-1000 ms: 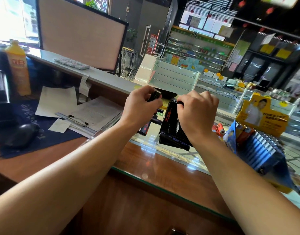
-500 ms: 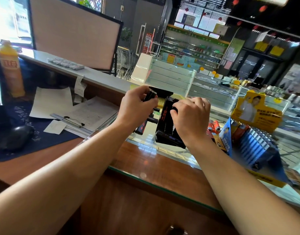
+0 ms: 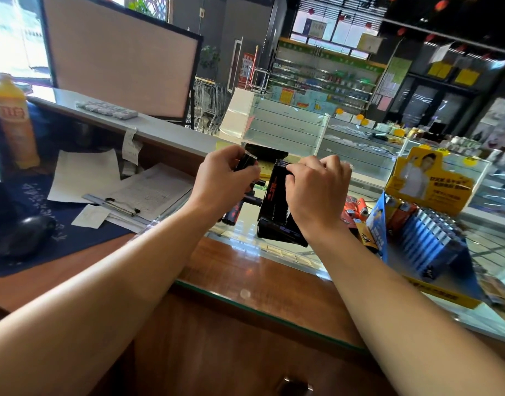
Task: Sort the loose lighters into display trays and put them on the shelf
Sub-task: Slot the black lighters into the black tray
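Head view: the left hand (image 3: 221, 182) has its grip curled round a black cylindrical lighter (image 3: 244, 162) held above the glass worktop (image 3: 288, 252); the right hand (image 3: 317, 192) clasps the top of an upright black lighter display tray (image 3: 274, 201) standing on it.

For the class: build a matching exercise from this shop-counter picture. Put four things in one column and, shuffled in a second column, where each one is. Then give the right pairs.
Things:
1. black lighter
2. black display tray
3. yellow bottle
4. blue display box

Places:
A. far left, beside the papers
B. on the glass counter, far right
C. gripped in the left hand
D. under the right hand

Pairs: 1-C, 2-D, 3-A, 4-B
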A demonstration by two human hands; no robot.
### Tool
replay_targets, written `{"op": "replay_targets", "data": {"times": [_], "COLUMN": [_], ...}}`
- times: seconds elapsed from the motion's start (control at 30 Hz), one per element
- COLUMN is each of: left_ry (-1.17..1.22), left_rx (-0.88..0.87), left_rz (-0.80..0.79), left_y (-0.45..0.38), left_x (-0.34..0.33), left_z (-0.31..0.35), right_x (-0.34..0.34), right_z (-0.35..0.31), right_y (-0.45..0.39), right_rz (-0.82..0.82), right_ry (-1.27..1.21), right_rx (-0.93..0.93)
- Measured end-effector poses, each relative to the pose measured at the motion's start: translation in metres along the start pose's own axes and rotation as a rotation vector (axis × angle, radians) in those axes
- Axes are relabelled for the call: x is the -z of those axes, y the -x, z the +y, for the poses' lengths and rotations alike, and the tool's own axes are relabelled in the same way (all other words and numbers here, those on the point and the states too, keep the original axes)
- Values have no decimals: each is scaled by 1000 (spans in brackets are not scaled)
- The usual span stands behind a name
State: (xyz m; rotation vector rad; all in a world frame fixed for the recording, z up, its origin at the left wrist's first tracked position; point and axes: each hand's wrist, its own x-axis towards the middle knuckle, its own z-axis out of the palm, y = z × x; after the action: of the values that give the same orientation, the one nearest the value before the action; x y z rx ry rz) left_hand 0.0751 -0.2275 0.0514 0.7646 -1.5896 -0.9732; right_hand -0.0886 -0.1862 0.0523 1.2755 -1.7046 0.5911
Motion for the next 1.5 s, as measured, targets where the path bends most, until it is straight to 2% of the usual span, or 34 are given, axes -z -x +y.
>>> {"op": "replay_targets", "data": {"times": [0.2, 0.5, 0.6, 0.8, 0.9, 1.07, 1.3, 1.5], "left_ry": [-10, 2, -44, -124, -166, -240, -223, -176], "left_rx": [-8, -31, -40, 5, -5, -131, -202, -217], "left_rz": [-7, -6, -25, -59, -47, -55, -93, -32], "left_y": [0, 2, 2, 0, 1, 4, 8, 8], "left_x": [1, 0, 0, -1, -4, -7, -7, -7], "left_z": [-2, -1, -1, -2, -3, -3, 2, 4], "right_x": [13, 14, 16, 16, 16, 25, 36, 36], "right_z": [5, 15, 18, 21, 23, 21, 7, 13], "right_y": [-4, -4, -5, -5, -3, 3, 8, 6], "right_rz": [-292, -409, -391, -483, -442, -258, -24, -42], "right_ry": [41, -12, -55, -92, -142, -363, -632, -735], "right_rx": [35, 57, 50, 47, 61, 115, 118, 10]}}
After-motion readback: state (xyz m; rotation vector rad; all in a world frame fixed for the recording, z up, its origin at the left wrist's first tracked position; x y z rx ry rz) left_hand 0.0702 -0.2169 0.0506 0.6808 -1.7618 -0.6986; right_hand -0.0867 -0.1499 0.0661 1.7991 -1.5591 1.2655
